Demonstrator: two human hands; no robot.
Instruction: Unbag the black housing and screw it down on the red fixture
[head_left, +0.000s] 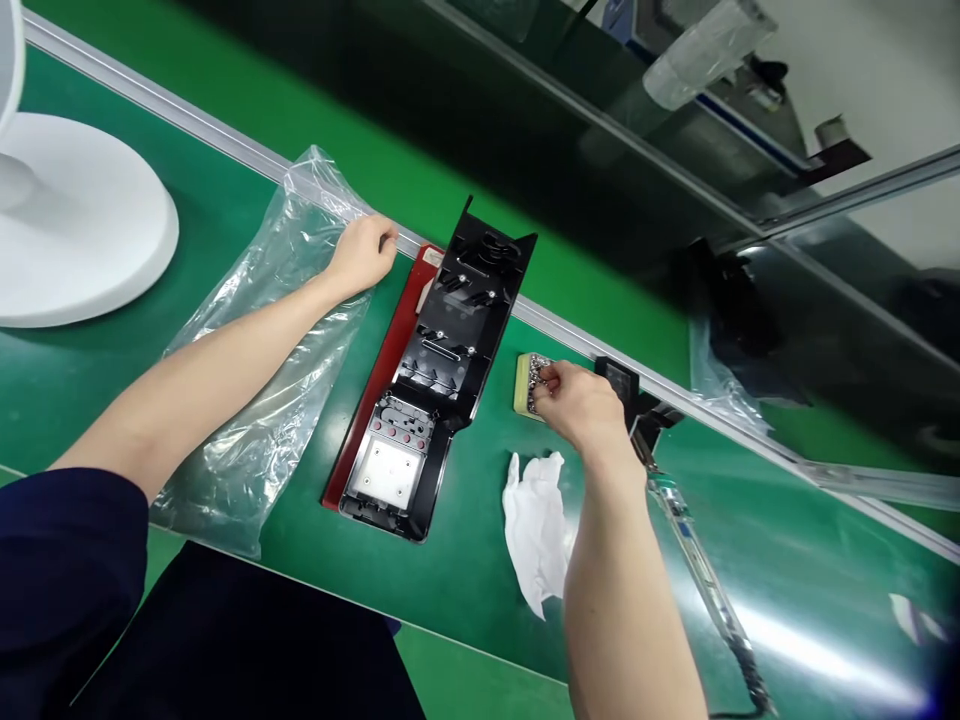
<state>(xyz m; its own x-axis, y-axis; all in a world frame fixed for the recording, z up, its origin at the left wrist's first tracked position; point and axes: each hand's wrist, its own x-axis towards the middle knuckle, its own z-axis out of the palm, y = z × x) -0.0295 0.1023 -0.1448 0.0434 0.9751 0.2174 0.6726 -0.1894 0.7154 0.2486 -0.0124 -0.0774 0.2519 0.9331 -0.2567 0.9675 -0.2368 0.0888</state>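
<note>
- A dark navy sleeve (67, 570) covers the person's left upper arm at the lower left edge, nearest the camera.
- A crumpled white cloth (536, 530) lies on the green-topped workbench (465, 580), just beside the bare right forearm.
- A long slim tool with a clear handle (686, 530) lies on the bench on the other side of that forearm. Its cable runs toward the bottom edge.
- A flat black plastic housing (442, 370) lies open side up between the two arms. A red panel (382, 370) shows along its left side.
- A crinkled clear plastic bag (255, 400) lies flat to the left of the housing, under the left forearm.
- The right hand (581, 405) rests at a small yellow sponge block (521, 385) that carries silvery bits on top, just right of the housing. Thumb and forefinger are drawn together on those bits, but whether they hold one cannot be told.
- A small black stand (621, 378) sits right behind the right hand.
- The left hand (364, 255) has its fingers curled closed on the bag's far edge, near the housing's upper left corner and against the aluminium rail (225, 135).
- A round white fan base (82, 230) stands at the far left, well apart from the bag.
</note>
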